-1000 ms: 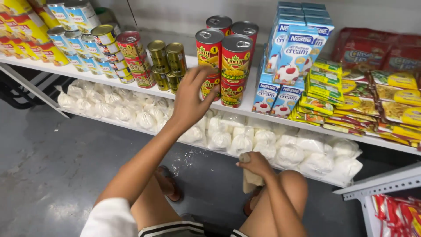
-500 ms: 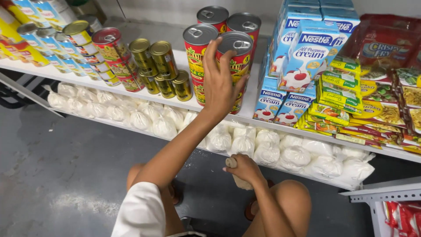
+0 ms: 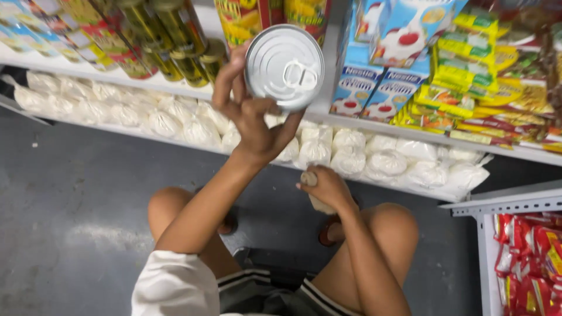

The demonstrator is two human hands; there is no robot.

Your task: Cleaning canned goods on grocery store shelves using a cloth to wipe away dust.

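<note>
The tin (image 3: 284,67) in the left hand (image 3: 253,114) shows a bright, smooth metal lid with pressed rings. The bags (image 3: 374,161) under the shelf (image 3: 175,90) are thin, crinkled clear plastic. The cartons (image 3: 374,88) look like glossy printed card. The floor (image 3: 76,205) is matt, rough concrete.

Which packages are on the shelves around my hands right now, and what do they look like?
Tin can: in left hand, round silver pull-tab end showing.
Cartons: upper shelf, right of can, blue and white boxes.
Sachets: further right, yellow-green flat packs.
Bags: lower shelf, white, knotted.
Right hand: grips pale cloth.
</note>
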